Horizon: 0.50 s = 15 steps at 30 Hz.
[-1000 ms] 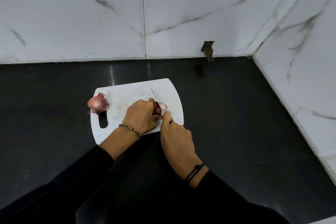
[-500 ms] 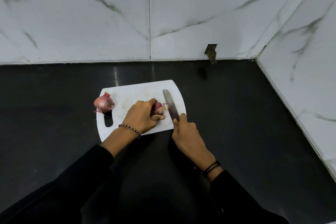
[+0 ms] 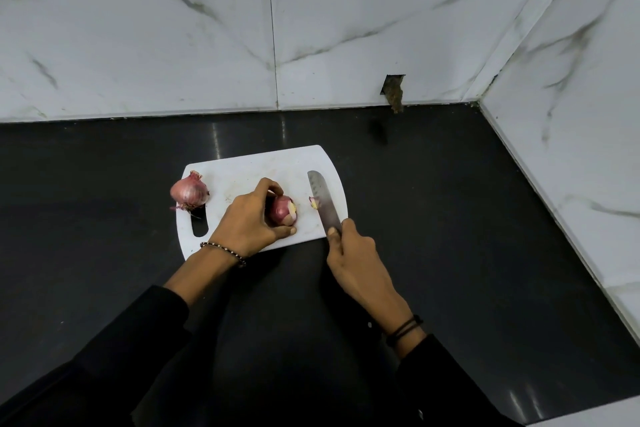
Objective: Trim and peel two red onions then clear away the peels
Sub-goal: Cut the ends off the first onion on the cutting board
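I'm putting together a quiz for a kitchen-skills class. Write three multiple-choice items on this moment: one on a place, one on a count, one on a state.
1. Where is the untrimmed onion? A. at the cutting board's left edge B. against the wall C. in a bowl
2. How many onions show? A. one B. two C. four
3. The held onion in the left hand is A. whole B. trimmed at one end C. diced
Answers: 1 A, it sits by the board's handle slot. 2 B, one loose, one held. 3 B, a pale cut face shows and the cut-off end lies beside the knife.
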### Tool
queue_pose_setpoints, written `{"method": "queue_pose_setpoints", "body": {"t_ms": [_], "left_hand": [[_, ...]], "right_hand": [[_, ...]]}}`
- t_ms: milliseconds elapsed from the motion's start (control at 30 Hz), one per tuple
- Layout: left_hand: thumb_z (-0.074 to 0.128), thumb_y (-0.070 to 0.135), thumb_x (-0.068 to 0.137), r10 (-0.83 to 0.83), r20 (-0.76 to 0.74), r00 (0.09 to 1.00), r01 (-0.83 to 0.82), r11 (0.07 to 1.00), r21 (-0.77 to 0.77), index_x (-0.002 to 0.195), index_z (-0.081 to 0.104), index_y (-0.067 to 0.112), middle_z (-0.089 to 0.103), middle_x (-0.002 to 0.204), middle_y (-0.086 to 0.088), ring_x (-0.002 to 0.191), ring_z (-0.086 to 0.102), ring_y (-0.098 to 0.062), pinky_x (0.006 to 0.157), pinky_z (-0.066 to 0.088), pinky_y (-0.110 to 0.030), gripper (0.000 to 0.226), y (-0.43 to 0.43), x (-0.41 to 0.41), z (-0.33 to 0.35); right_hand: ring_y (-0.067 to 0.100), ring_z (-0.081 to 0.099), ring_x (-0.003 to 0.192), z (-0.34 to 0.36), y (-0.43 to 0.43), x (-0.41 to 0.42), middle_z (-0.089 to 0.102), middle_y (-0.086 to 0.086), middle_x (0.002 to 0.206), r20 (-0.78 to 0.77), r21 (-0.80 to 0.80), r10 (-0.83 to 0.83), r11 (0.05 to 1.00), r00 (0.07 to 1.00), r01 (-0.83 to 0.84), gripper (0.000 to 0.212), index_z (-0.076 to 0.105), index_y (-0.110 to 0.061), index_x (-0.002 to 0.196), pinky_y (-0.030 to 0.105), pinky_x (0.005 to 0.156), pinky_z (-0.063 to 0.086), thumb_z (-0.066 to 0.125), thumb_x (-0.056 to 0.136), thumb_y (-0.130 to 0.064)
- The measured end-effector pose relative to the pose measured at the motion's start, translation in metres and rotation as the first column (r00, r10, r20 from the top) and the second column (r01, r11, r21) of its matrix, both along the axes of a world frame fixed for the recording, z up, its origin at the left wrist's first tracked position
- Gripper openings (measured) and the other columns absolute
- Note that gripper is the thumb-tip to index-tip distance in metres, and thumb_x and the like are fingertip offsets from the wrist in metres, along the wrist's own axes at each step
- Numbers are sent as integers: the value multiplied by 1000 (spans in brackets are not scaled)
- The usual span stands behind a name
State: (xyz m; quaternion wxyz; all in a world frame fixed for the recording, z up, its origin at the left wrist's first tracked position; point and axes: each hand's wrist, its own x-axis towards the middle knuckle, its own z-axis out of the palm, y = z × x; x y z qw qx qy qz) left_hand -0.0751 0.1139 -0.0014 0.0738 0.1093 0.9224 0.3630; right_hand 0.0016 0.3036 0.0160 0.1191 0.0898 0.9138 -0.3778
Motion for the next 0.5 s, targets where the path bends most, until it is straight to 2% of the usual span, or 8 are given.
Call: {"method": "queue_pose_setpoints", "body": {"t_ms": [133, 233, 333, 400, 500], "left_hand": [[90, 27, 67, -5, -12, 1000, 5, 1000, -4, 112, 44, 23, 62, 107, 0, 93, 63, -21, 83, 54, -35, 64, -2, 1, 0], [89, 28, 68, -6, -23, 1000, 5, 1000, -9, 112, 43, 24, 62, 108, 0, 93, 63, -21, 84, 54, -36, 63, -2, 2, -1], [88, 31, 70, -12, -29, 1000, 11, 999, -33, 115, 44, 24, 63, 112, 0, 96, 63, -21, 86, 54, -37, 63, -2, 2, -2], [87, 32, 71, -25, -39, 999, 23, 998, -56, 119, 48, 22, 64, 114, 0, 98, 62, -20, 86, 53, -35, 62, -2, 1, -3], [85, 33, 73, -53, -62, 997, 48, 995, -91, 127, 54, 20, 65, 120, 0, 105, 62, -19, 89, 50, -29, 63, -2, 1, -4]], "right_hand": [[14, 52, 61, -2, 9, 3, 57, 6, 88, 141, -205, -116, 968, 983, 143, 28, 44, -19, 92, 25, 47, 46, 36, 106, -42], [10, 47, 55, -4, 16, 1, 58, 5, 84, 242, -342, -219, 892, 945, 295, 27, 53, -19, 104, 23, 45, 41, 40, 105, -42], [7, 42, 48, -9, 26, -3, 58, 6, 79, 330, -452, -264, 799, 907, 397, 34, 59, -12, 112, 23, 42, 35, 45, 103, -41], [8, 43, 48, -10, 32, -4, 60, 6, 78, 339, -464, -282, 780, 898, 420, 37, 59, -7, 113, 24, 43, 35, 46, 103, -40], [12, 51, 58, -9, 35, 0, 63, 6, 82, 187, -295, -319, 884, 929, 363, 32, 57, -12, 100, 29, 50, 44, 42, 104, -40]]}}
